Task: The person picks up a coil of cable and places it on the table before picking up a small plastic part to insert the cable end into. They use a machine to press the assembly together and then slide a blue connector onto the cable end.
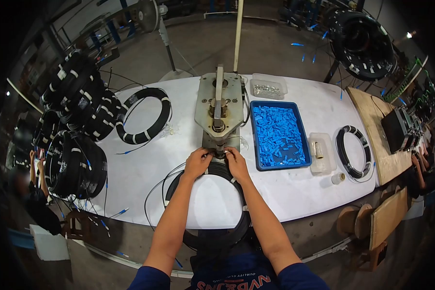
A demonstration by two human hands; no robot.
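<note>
Two bare hands met at the base of a grey metal hand press (219,113) that stood at the middle of a white table (295,193). The left hand (198,163) and the right hand (237,162) sat close together, fingertips pointed at the foot of the press, pinched on something small there; the piece itself was too small to make out, and it was not clear how firmly the fingers gripped it. A thin black cable (166,180) curved away from the hands toward the near left part of the table. Just below the hands lay a large coil of black cable (216,170), running under both forearms and hanging over the table's near edge.

Right beside the press on the right stood a blue tray (255,145) filled with small blue connectors (278,135). Behind that tray was a clear box of small metal parts (268,87). Further right sat a clear plastic container (322,153), a small white cylinder (338,178), and a smaller cable coil (354,151) taped with white bands. On the left of the table lay another banded coil (145,115), and beyond it a heap of black coils (77,125) was stacked at the table's left end. Another person's raised arm (32,164) showed at the far left edge.
</note>
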